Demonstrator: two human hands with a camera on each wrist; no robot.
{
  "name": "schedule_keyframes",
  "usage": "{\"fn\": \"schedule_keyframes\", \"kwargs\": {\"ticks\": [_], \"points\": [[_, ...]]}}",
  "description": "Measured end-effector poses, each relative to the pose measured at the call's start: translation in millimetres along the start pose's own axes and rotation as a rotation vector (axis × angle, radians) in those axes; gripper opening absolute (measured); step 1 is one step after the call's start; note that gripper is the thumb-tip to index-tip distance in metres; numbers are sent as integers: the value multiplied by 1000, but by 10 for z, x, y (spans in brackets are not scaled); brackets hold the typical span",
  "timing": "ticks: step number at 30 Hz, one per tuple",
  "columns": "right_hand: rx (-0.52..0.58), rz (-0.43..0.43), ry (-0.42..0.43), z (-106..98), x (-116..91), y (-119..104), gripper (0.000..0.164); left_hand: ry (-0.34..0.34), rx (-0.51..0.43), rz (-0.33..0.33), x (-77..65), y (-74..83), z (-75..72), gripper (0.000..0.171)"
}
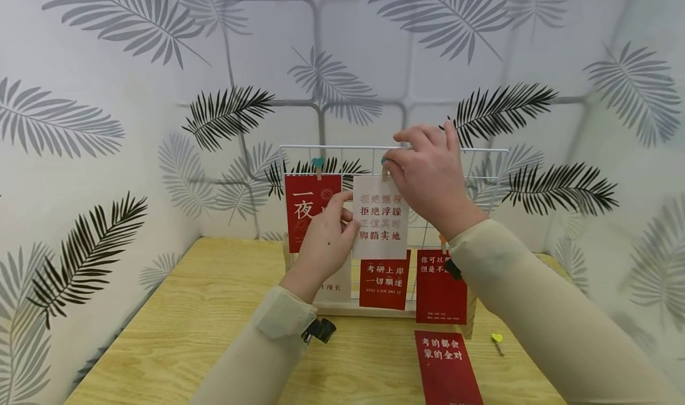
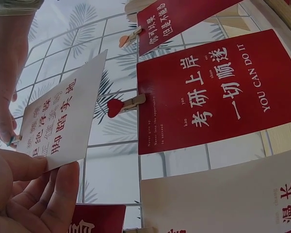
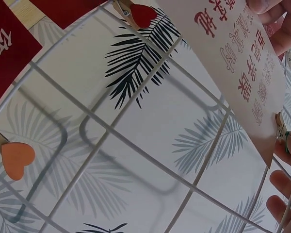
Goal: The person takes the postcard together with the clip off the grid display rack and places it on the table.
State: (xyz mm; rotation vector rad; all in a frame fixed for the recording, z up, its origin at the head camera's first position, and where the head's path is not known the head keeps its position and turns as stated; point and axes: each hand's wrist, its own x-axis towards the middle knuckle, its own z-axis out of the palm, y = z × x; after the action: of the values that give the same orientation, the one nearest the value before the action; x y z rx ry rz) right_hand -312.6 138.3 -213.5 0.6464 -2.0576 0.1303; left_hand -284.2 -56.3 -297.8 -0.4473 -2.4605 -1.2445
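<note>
My left hand (image 1: 327, 238) pinches the left edge of a white card (image 1: 380, 247) printed with red characters, thumb in front and fingers behind in the left wrist view. The card hangs in front of the upper part of a white wire grid rack (image 1: 348, 147). At its top edge, my right hand (image 1: 430, 176) pinches a small wooden clothespin (image 3: 280, 128) with a blue-green heart, right by the rack's top wire. Left of the white card hangs a red card (image 1: 294, 232) under another heart clothespin (image 1: 318, 164), partly covered by my left hand.
Lower on the rack hang a red card (image 1: 383, 298) with a red-heart clothespin (image 2: 115, 108), another red card (image 1: 441, 301) with an orange-heart clothespin (image 3: 18, 158), and a pale card (image 2: 223, 199). On the wooden table (image 1: 176, 310) lie a red card (image 1: 449, 372) and a yellow-heart clothespin (image 1: 497, 341).
</note>
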Motion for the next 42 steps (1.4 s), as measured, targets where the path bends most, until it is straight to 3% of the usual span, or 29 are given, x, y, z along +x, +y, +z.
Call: {"fn": "schedule_keyframes", "kwargs": {"ticks": [24,42], "points": [[83,-77,89,-22,-34,13,10,26,12,-2,-45,1,-22,40],[116,-123,96,-46,-40,30,8,18,8,-6,-41,29,-55,38]]}}
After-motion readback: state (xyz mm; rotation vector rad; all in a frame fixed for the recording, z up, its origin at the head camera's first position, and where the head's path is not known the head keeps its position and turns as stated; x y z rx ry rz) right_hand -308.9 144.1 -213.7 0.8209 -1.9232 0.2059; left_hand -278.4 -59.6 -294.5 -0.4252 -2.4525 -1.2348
